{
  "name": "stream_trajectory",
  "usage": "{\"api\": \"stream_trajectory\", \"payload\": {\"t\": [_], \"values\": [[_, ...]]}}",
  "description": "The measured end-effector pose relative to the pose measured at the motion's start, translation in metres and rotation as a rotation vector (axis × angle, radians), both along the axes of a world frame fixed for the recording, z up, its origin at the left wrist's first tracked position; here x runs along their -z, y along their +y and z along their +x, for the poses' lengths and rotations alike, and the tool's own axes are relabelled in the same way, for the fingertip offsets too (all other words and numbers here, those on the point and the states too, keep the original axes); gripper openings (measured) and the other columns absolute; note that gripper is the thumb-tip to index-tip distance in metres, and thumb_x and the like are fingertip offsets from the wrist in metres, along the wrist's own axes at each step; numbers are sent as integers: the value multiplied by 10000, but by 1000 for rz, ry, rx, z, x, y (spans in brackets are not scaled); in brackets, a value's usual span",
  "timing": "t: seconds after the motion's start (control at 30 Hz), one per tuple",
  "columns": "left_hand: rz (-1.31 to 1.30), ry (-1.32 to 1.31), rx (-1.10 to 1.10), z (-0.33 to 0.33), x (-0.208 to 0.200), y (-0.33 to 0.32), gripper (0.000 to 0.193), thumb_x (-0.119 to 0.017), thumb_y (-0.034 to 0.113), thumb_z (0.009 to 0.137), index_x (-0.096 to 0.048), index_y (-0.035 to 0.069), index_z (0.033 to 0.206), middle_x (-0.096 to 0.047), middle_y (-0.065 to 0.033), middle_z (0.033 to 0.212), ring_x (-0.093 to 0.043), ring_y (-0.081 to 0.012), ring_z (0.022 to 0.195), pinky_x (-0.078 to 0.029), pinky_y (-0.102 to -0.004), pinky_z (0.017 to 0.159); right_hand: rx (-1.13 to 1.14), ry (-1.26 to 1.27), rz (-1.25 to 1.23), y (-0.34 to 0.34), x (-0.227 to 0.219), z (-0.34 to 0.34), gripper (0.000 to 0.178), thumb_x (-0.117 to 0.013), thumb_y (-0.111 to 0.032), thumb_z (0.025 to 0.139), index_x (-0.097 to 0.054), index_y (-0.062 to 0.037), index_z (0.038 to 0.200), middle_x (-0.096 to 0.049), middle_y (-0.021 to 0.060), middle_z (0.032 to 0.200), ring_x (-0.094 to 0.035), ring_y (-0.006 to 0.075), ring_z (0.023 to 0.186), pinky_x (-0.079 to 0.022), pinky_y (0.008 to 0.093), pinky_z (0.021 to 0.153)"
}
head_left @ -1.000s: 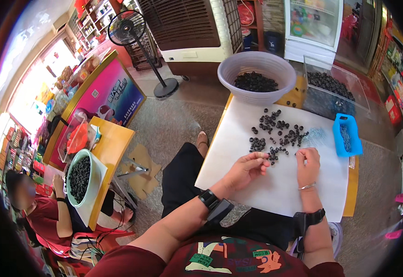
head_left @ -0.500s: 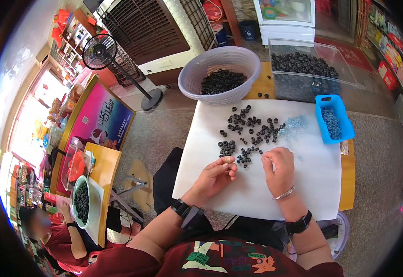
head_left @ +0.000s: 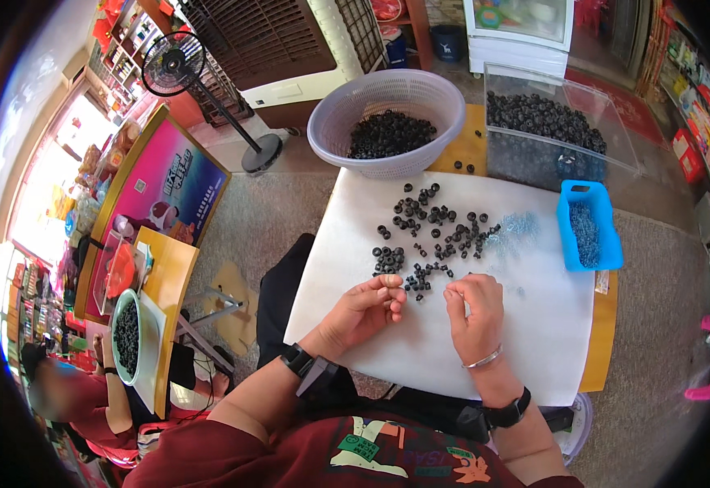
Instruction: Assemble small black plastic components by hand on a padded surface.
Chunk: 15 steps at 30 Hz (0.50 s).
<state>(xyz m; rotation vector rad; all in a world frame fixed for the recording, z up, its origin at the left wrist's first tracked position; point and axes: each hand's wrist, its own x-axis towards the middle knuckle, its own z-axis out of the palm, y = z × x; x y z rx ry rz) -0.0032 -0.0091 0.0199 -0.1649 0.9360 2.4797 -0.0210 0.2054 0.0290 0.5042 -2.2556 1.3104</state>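
Note:
My left hand (head_left: 364,309) hovers over the near part of the white sheet, thumb and forefinger pinched together and the other fingers curled. Whatever it holds is too small to make out. Across a short gap, my right hand (head_left: 477,315) is closed too, with its fingertips bent down and facing the left hand; their contents are hidden. Just beyond both hands lie small round black parts (head_left: 390,260), some with holes, in loose clusters. To the right of these, small thin silvery-blue pieces (head_left: 514,231) are scattered on the sheet.
Past the white sheet (head_left: 534,333) stands a lilac plastic basket (head_left: 322,146) of black parts. A clear bin (head_left: 546,167) of similar parts is at the far right. A blue basket (head_left: 607,256) holds small silvery pieces. On the left, a person (head_left: 86,398) sits by a basin (head_left: 155,346).
The whole view has shifted and turned slightly. My two hands keep nearly the same pose over the sheet, still pinched. The black parts show no clear change.

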Motion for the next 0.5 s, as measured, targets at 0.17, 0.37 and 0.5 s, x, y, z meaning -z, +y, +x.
{"api": "stream_trajectory", "payload": {"t": [0.17, 0.37, 0.5], "values": [[-2, 25, 10, 4, 3, -1, 245, -563, 154, 900, -534, 77, 1131, -573, -50, 948, -552, -120, 822, -464, -289, 761, 17, 6, -5, 0, 2, 3, 54, -623, -41, 758, -594, -61, 799, -562, 68, 804, -540, 254, 787, -389, 364, 712], [34, 40, 9, 7, 3, 2, 233, -516, 112, 919, -526, 31, 1137, -594, -68, 959, -574, -141, 818, -481, -297, 774, 51, 18, 53, 1, 8, 4, 48, -626, -55, 760, -601, -63, 800, -568, 76, 811, -546, 260, 793, -394, 370, 716], [24, 12, 7, 7, -3, -8, 280, -520, 152, 932, -503, 28, 1182, -599, -83, 1000, -585, -150, 846, -490, -299, 800, 87, 43, 114, -2, 15, 1, 54, -628, -79, 769, -608, -73, 819, -582, 75, 827, -553, 258, 800, -396, 397, 734]]}}
